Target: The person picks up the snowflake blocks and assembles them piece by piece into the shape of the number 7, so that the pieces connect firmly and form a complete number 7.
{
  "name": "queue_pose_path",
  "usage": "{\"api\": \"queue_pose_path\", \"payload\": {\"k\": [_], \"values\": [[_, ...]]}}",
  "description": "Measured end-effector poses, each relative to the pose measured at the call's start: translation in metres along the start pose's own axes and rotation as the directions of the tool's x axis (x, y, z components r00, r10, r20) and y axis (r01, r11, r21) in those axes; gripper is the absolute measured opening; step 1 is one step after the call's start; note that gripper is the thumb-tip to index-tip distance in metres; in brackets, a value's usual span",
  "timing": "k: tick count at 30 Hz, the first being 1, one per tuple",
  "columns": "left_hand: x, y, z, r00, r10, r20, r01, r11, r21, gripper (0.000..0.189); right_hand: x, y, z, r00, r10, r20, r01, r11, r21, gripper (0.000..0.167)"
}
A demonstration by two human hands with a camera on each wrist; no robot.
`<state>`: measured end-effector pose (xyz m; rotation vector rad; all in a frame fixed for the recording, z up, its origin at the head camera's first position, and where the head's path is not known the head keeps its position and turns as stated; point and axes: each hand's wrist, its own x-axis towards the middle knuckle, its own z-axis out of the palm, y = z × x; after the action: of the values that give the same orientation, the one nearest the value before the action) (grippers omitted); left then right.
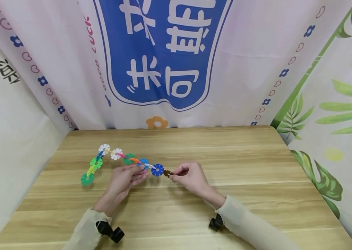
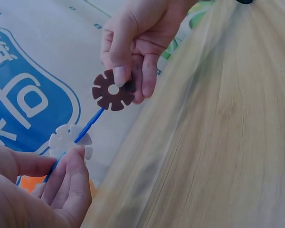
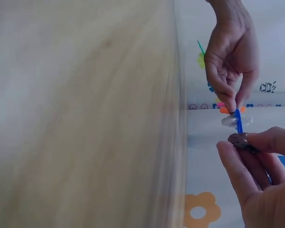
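A chain of colourful slotted plastic snowflake discs is held above the table. In the head view its right part has a light blue disc [image 1: 143,161], a white disc [image 2: 61,137] seen edge-on there, and a dark blue disc [image 1: 154,172]. My left hand [image 1: 124,180] pinches the light blue disc between thumb and fingers. At the chain's right end, my right hand [image 1: 192,177] pinches a brown disc [image 2: 103,96] by its edge. The brown disc's rim meets the dark blue disc's rim; how deeply they interlock I cannot tell.
The chain bends leftward through an orange disc [image 1: 136,160], white discs and a bright green disc [image 1: 94,164] to a green end disc [image 1: 84,181]. Below is the wooden table [image 1: 176,222]. A printed curtain [image 1: 244,69] hangs behind its far edge.
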<state>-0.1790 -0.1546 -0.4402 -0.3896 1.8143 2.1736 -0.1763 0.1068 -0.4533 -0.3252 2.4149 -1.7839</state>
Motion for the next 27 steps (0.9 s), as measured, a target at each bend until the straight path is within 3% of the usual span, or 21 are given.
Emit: {"api": "queue_pose_path", "payload": {"k": [16, 27], "values": [[0.0017, -0.0054, 0.0065, 1.000, -0.018, 0.021, 0.018, 1.000, -0.007, 0.033, -0.0008, 0.0033, 0.0097, 0.996, -0.082, -0.038, 0.082, 0.997, -0.010, 0.007], [0.0042, -0.0087, 0.0066, 0.997, -0.012, 0.082, 0.019, 0.996, -0.085, 0.011, -0.0001, -0.0011, 0.0077, 0.998, -0.054, -0.025, 0.055, 0.998, 0.019, 0.006]]}}
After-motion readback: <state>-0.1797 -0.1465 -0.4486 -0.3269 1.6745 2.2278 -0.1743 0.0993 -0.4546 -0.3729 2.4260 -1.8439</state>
